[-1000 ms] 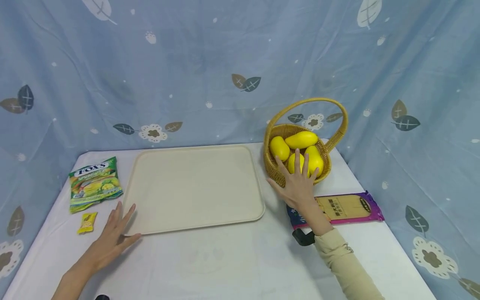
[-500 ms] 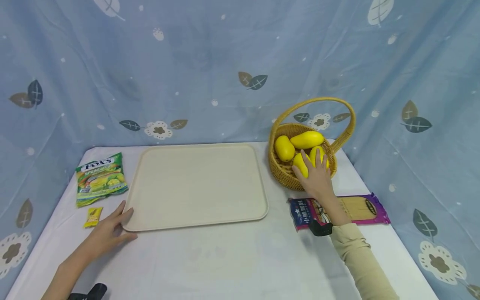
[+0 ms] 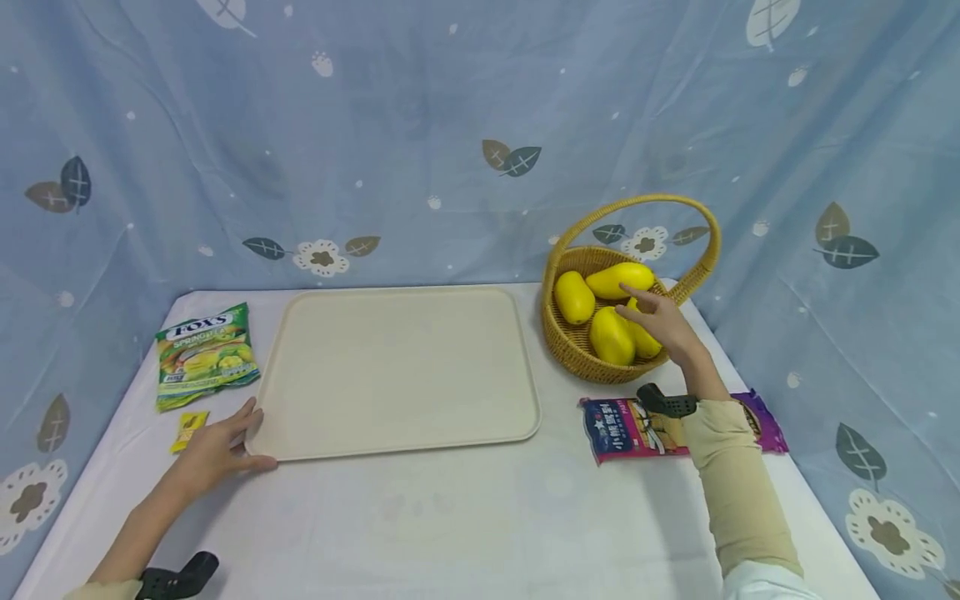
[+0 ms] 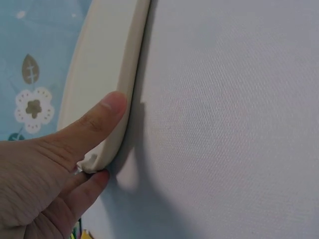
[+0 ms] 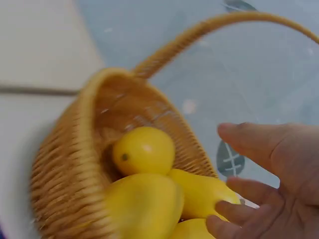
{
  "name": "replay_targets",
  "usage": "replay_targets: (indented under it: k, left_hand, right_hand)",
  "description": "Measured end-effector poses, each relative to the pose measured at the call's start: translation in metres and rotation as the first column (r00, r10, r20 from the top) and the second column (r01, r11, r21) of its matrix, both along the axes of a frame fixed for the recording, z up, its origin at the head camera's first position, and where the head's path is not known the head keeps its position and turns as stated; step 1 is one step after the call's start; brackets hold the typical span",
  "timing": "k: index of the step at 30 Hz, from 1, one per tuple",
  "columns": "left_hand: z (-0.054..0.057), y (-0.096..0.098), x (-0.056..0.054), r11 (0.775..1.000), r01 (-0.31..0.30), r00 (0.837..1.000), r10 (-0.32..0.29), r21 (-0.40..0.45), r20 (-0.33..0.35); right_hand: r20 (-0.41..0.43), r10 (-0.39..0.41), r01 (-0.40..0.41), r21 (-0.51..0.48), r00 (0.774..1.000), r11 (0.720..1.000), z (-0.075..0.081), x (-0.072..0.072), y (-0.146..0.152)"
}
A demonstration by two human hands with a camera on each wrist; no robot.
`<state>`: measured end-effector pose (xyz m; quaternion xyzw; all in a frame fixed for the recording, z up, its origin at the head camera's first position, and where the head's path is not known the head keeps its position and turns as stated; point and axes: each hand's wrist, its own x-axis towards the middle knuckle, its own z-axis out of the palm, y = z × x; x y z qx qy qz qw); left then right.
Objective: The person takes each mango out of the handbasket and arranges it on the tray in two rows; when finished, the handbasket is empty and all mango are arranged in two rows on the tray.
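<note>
Fingers (image 4: 87,196) of left hand (image 3: 213,450) pinch tray (image 3: 397,375) at 8 o'clock, right hand (image 3: 663,325) relaxed, empty by basket (image 3: 564,354) at 3 o'clock, probably reach stage, so curling round 1 fruit (image 3: 612,337) next imo.

holds both arms (image 3: 738,483) forward, well apart; pinches with thumb (image 4: 94,125) and finger of the left hand (image 3: 213,454); hovers with the right hand (image 3: 666,323), fingers (image 5: 251,189) loosely bent.

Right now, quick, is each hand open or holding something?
Left hand: pinching a corner of the cream tray.
Right hand: open, holding nothing, by the wicker basket.
</note>
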<state>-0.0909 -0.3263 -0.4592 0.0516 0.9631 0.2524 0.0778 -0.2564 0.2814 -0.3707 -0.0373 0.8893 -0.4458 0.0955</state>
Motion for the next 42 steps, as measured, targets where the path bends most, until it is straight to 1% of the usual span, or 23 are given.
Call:
replay_targets:
  k: [2,4,7,8,10,16,20,24,28,33,37,40,42]
  left_hand:
    - [0.001,0.001,-0.001,1.0,-0.013,1.0,0.013,0.005,0.011]
    - [0.001,0.001,-0.002,1.0,-0.028,0.999,0.028,0.006,0.021]
    - [0.002,0.002,-0.002,0.999,-0.054,0.998,0.054,0.0,0.036]
    - [0.001,0.002,-0.002,0.998,-0.06,0.998,0.06,-0.002,0.035]
    - [0.001,0.002,-0.002,0.998,-0.069,0.997,0.069,-0.002,0.035]
    - [-0.003,0.003,-0.001,0.996,-0.089,0.996,0.089,0.001,0.022]
    - [-0.004,0.003,-0.001,0.995,-0.097,0.995,0.097,-0.001,0.003]
    - [-0.005,0.002,-0.001,0.995,-0.104,0.995,0.104,-0.006,-0.008]
    - [-0.007,0.002,-0.003,0.994,-0.11,0.994,0.11,0.009,-0.011]
    - [-0.01,0.002,-0.005,0.993,-0.113,0.993,0.113,0.044,-0.01]
    - [-0.01,0.001,-0.006,0.993,-0.105,0.994,0.107,0.058,-0.022]
    - [-0.01,0.0,-0.006,0.994,-0.097,0.994,0.099,0.048,-0.04]
    - [-0.01,0.0,-0.005,0.995,-0.093,0.995,0.095,0.036,-0.044]
  right_hand:
    - [0.048,0.009,-0.004,-0.094,0.999,0.996,0.003,-0.01,0.003]
    - [0.079,0.033,-0.018,-0.181,0.996,0.983,0.003,-0.021,0.006]
    - [0.111,0.083,-0.052,-0.257,0.99,0.965,-0.001,-0.038,0.009]
    - [0.114,0.103,-0.071,-0.258,0.988,0.964,-0.003,-0.042,0.01]
    - [0.121,0.137,-0.104,-0.245,0.983,0.964,-0.007,-0.05,0.013]
    - [0.146,0.185,-0.169,-0.118,0.972,0.979,-0.018,-0.067,0.021]
    - [0.117,0.224,-0.224,-0.019,0.967,0.974,-0.02,-0.077,0.018]
    - [0.111,0.267,-0.275,0.071,0.957,0.959,-0.019,-0.087,0.008]
    - [0.136,0.266,-0.277,0.071,0.954,0.958,-0.021,-0.095,-0.001]
    - [0.152,0.222,-0.233,0.06,0.963,0.971,-0.025,-0.098,-0.011]
    - [0.133,0.203,-0.213,0.067,0.97,0.975,-0.028,-0.101,-0.019]
    - [0.109,0.193,-0.202,0.083,0.975,0.976,-0.032,-0.104,-0.026]
    - [0.106,0.182,-0.19,0.077,0.978,0.979,-0.035,-0.106,-0.03]
